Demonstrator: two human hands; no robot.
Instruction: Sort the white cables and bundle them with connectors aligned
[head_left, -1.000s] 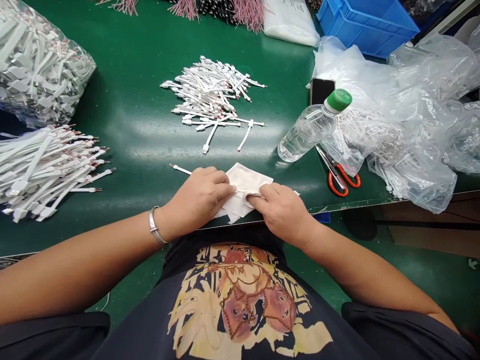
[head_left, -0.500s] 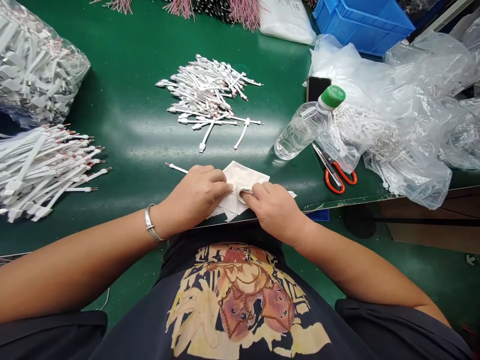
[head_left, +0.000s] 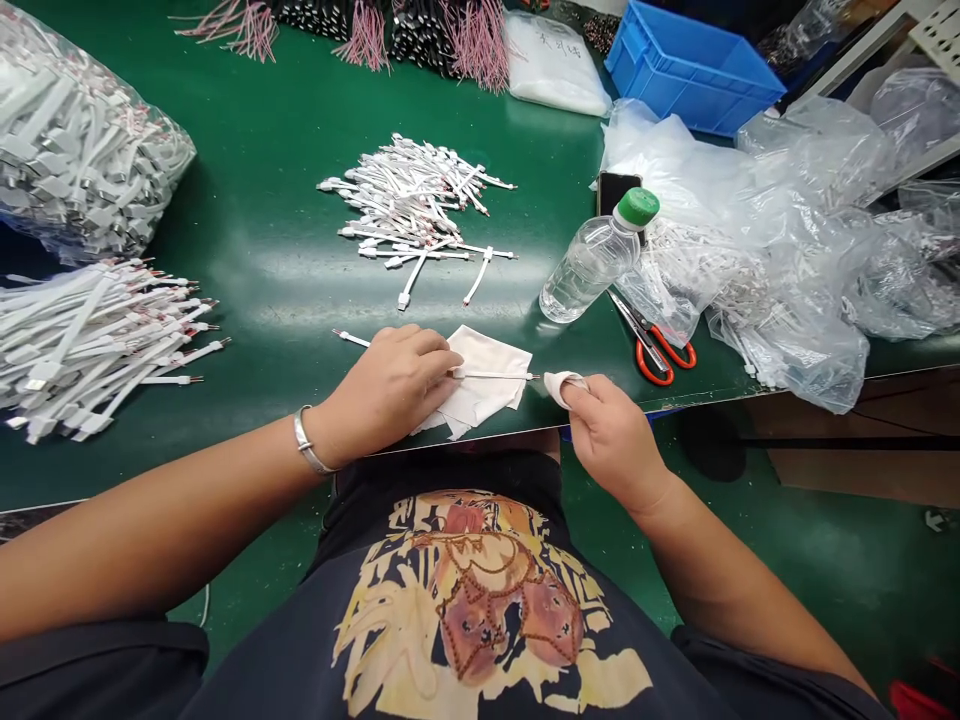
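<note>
Green and shiny, the surface runs across the head view, with a big bag of white cables at the far left and a blue bin at the back right. A loose pile of short white cables sits out past the hands, near the middle.

Close to the front edge, one thin white cable lies from side to side, nearly flat across the view. Under it is a pale cloth. I cannot tell if the two touch all the way along.

The left hand is at the cable's left end, with thumb and fingers pinched together on it. So the left hand is the nearer one. The cable's bare tip points right and pokes just past the cloth.

The right hand does not touch the cable. It pinches a small folded cloth, and that cloth is just beside the tip, with a little gap between. What seems to matter most is that the tip points almost straight at the folded cloth.
</note>
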